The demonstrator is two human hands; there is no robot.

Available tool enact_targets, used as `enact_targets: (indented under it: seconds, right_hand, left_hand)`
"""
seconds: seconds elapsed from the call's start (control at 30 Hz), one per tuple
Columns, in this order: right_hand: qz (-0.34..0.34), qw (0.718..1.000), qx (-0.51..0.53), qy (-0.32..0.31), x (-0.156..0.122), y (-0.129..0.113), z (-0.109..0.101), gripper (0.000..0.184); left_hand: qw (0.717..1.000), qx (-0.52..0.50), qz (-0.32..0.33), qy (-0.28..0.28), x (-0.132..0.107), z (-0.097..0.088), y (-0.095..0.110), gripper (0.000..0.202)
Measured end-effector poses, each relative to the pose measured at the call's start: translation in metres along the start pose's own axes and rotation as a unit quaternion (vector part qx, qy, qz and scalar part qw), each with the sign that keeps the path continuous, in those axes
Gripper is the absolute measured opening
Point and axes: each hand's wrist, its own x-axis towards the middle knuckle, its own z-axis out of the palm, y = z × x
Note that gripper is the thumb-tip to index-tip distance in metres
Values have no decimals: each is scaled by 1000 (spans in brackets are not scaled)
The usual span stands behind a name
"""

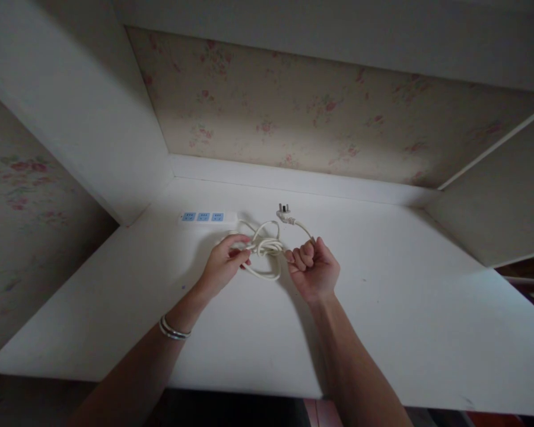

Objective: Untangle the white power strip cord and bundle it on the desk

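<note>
A person's right hand (315, 270) closes in a fist around a pale cord (269, 245), while the left hand (225, 261) pinches its gathered loops between thumb and fingers. The cord is cream-white, smooth and round, bunched in a loose tangle between the hands: several turns cross tightly at the middle, one wide loop sags toward the near side and another arches up on the far side. Beyond the right fist, a short length curves far and left to the plug (285, 214), a pale, blocky piece with dark-looking prongs pointing to the far side. To the left, the cord's other end runs to a white strip (207, 217) with three light-blue socket panels in a row, lying flat on the white desk (382, 296). Silvery bangles (174, 330) circle the left wrist. Along the desk's far edge stands a white board (293, 181), below wallpaper (267, 112) scattered with pink flowers.
</note>
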Motion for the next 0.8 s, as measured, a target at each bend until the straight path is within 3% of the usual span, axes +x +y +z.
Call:
enact_targets:
  seconds: [0.13,0.23,0.33,0.53,0.67,0.8]
  right_hand:
    - [-3,1000,10,15,0,-1,-2,38]
    - [-17,999,21,25,2,-1,-5,33]
    - [-34,998,50,35,6,-2,-8,25]
    - [-37,996,67,40,9,-3,-8,21]
    - [-23,997,57,48,7,-4,-2,25]
    - [-35,998,7,54,6,-2,3,26]
  left_hand:
    - [986,142,87,-30,-3,1,-8,31]
    - [948,271,165,-32,-6,1,-14,30]
    - [923,334,188,-31,-8,0,-17,28]
    - [919,334,203,-48,-8,0,-17,23]
    - [933,279,227,-22,-5,0,-15,20]
    - [958,221,173,-52,-4,4,-18,19]
